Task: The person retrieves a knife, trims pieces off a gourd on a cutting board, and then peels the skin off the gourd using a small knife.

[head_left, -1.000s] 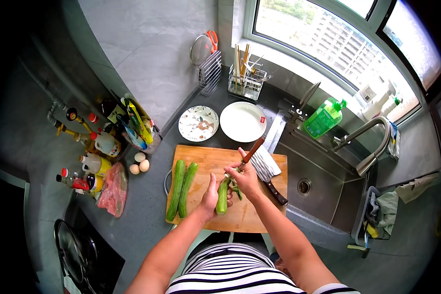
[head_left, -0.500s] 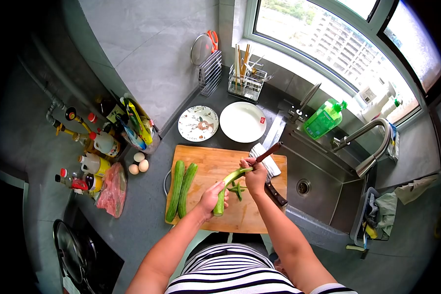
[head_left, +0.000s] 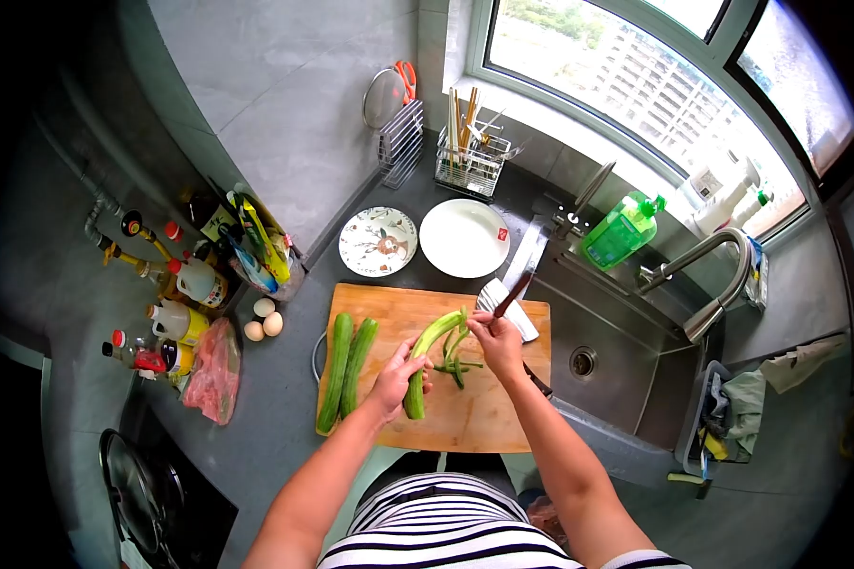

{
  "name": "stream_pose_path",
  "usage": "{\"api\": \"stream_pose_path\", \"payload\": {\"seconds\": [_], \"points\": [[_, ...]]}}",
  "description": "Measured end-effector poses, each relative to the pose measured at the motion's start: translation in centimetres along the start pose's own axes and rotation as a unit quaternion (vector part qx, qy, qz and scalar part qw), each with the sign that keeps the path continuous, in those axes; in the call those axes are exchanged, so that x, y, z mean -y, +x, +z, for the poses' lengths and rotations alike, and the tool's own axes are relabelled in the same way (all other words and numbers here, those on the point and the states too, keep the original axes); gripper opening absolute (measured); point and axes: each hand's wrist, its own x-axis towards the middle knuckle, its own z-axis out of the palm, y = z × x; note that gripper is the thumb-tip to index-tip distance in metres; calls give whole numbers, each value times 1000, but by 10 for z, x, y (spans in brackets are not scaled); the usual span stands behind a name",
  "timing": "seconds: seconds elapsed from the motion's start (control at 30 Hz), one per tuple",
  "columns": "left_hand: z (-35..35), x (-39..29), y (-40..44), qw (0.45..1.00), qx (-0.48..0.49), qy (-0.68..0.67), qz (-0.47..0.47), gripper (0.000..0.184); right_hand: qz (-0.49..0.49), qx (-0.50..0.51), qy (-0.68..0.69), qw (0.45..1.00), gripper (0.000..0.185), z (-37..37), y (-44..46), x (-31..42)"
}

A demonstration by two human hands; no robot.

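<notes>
My left hand (head_left: 399, 381) is wrapped round a curved green vegetable (head_left: 435, 334), partly peeled and paler toward its top end. At that top end, my right hand (head_left: 495, 339) holds a tool with a dark reddish-brown handle (head_left: 513, 292); its working end is hidden by my fingers. Green peelings (head_left: 457, 368) lie on and hang over the wooden cutting board (head_left: 484, 427) between my hands. Two whole green vegetables (head_left: 346, 375) rest side by side on the board's left part. A cleaver (head_left: 526, 325) lies at the board's right edge, partly under my right hand.
Behind the board stand a patterned plate (head_left: 378, 242), a white plate (head_left: 464, 238) and a cutlery rack (head_left: 472, 163). The sink (head_left: 626, 379) and faucet (head_left: 721, 308) are on the right. Left are eggs (head_left: 265, 320), a pink bag (head_left: 215, 372), bottles (head_left: 180, 322) and a pan (head_left: 133, 484).
The held vegetable's top end has tilted upward and rightward, and longer strips of peel now show beside it. My right hand has stayed near that end with the tool.
</notes>
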Motion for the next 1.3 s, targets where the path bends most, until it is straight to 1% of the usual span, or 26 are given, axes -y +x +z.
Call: {"api": "stream_pose_path", "payload": {"seconds": [0.07, 0.1, 0.17, 0.2, 0.23, 0.27, 0.3, 0.37, 0.4, 0.43, 0.47, 0.53, 0.67, 0.7, 0.8, 0.83, 0.93, 0.97, 1.03, 1.07, 1.1, 1.17, 1.2, 1.23, 1.3], "points": [[-6, 2, 1, 1000, 9, 20, 2, 48, 88, 5, 163, 983, 16, -1, 3, 9], [-7, 3, 3, 999, 29, 42, 9, 47, 136, 32, 246, 959, 20, 0, 0, 25], [-9, 3, 6, 993, 71, 86, 25, 47, 157, 28, 280, 947, 21, 7, -2, 35], [-4, -3, 4, 992, 85, 90, 3, 46, 167, 27, 297, 940, 22, 10, -2, 38], [1, -11, 1, 991, 98, 95, -19, 45, 150, 35, 318, 935, 22, 13, -3, 42], [5, -16, 0, 988, 110, 98, -41, 45, 145, 59, 313, 937, 22, 15, -3, 46], [9, -15, 4, 990, 99, 91, -35, 39, 140, 83, 307, 938, 22, 17, -4, 51], [7, -9, 17, 985, 95, 144, -17, 35, 122, 118, 288, 943, 24, 25, -10, 60], [10, -9, 20, 981, 94, 171, -8, 34, 105, 141, 227, 958, 24, 26, -9, 61], [13, -8, 20, 983, 76, 166, 3, 35, 105, 123, 227, 960, 24, 26, -8, 61], [13, -9, 19, 989, 80, 124, -4, 35, 105, 106, 228, 962, 24, 25, -6, 61], [11, -9, 16, 996, 84, 39, -18, 36, 85, 21, 270, 959, 22, 25, -5, 64], [16, -12, 11, 997, 73, 38, -15, 32, 55, 111, 201, 972, 20, 23, -13, 70], [17, -10, 11, 996, 76, 38, -14, 32, 44, 103, 189, 976, 21, 28, -14, 67], [17, -10, 11, 996, 81, 27, -17, 32, 117, 27, 299, 947, 19, 30, -13, 63], [18, -9, 10, 996, 82, 21, -20, 32, 126, 24, 302, 945, 19, 30, -14, 60], [19, -10, 9, 997, 76, -10, -31, 34, 153, 1, 393, 907, 21, 32, -17, 50], [19, -11, 9, 996, 79, -28, -39, 35, 175, -51, 404, 897, 20, 31, -15, 34], [18, -13, 7, 993, 84, -62, -55, 37, 177, -56, 409, 893, 19, 25, -15, 28], [18, -13, 7, 994, 77, -54, -55, 38, 179, -57, 413, 891, 18, 24, -15, 25], [18, -13, 8, 995, 71, -46, -55, 39, 182, -55, 385, 903, 18, 26, -18, 34], [18, -9, 10, 994, 70, -49, -69, 42, 87, 3, 289, 953, 16, 31, -17, 29], [16, -8, 12, 992, 76, -58, -83, 42, 38, 31, 239, 970, 15, 32, -17, 31], [13, -7, 13, 990, 81, -67, -97, 43, 74, 62, 217, 971, 15, 29, -18, 39], [9, -8, 15, 983, 101, -94, -121, 45, 135, -14, 325, 936, 18, 30, -14, 36]]}}
